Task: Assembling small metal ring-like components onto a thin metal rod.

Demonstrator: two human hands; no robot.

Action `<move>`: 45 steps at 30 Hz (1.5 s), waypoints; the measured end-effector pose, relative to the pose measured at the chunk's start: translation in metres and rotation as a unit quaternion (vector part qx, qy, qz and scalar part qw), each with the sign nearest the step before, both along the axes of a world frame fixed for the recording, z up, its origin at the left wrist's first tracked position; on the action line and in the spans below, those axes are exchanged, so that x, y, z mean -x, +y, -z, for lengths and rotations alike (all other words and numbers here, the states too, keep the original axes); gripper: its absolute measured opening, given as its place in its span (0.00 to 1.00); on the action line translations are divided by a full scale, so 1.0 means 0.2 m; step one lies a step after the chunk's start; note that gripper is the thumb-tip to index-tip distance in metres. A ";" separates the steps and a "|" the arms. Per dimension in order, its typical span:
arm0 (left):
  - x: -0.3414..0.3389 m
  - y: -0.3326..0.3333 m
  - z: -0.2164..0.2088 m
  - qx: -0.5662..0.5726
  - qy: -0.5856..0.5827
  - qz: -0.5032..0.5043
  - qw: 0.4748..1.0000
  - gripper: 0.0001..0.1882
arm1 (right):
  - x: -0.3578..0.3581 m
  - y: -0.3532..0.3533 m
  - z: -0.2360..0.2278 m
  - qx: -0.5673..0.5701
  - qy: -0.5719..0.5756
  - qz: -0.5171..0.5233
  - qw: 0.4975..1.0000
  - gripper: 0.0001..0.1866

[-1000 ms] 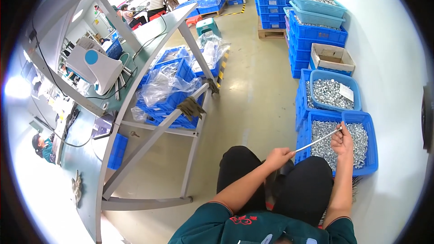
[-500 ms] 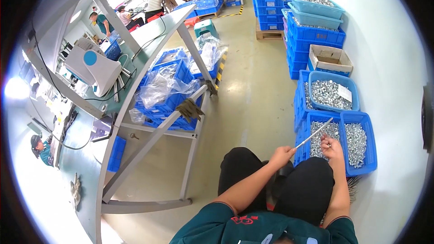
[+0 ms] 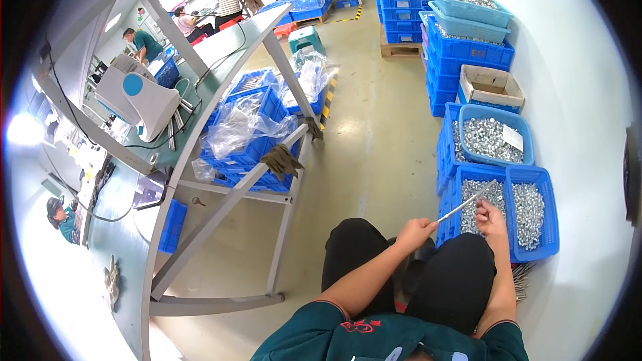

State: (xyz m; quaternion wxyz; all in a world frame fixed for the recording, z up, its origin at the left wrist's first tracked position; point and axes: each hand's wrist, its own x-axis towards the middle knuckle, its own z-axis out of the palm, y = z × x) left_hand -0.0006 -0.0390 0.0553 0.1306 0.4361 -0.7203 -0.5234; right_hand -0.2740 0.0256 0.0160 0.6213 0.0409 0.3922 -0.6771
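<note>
My left hand [image 3: 417, 231] is closed around the lower end of a thin, straight metal rod [image 3: 463, 205]. The rod slants up and to the right from it, above a blue crate [image 3: 456, 190] of small shiny metal parts. Close beside the rod's upper half, my right hand [image 3: 492, 219] has its fingers curled in a pinch. Whatever those fingertips hold is too small to make out. I cannot tell whether they touch the rod. To the right of that hand stands a blue basket [image 3: 552, 210] filled with similar small metal pieces [image 3: 527, 217].
Another blue basket of metal parts [image 3: 533, 147], an open cardboard box [image 3: 493, 87] and stacked blue crates [image 3: 461, 83] line the right wall. A workbench frame [image 3: 277, 254] stands at my left. Bundled thin rods [image 3: 520, 281] lie beside my right forearm. Other people [image 3: 231, 0] work farther off.
The rod's upper end has dipped slightly, toward the fingers of my right hand. My left hand has stayed nearly in place. A far person in green is bending lower over a bench.
</note>
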 end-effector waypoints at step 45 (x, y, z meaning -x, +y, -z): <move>0.03 0.02 -0.02 0.032 -0.029 -0.005 0.999 0.21 | -0.25 0.02 -0.36 0.005 0.213 -0.187 0.959 0.08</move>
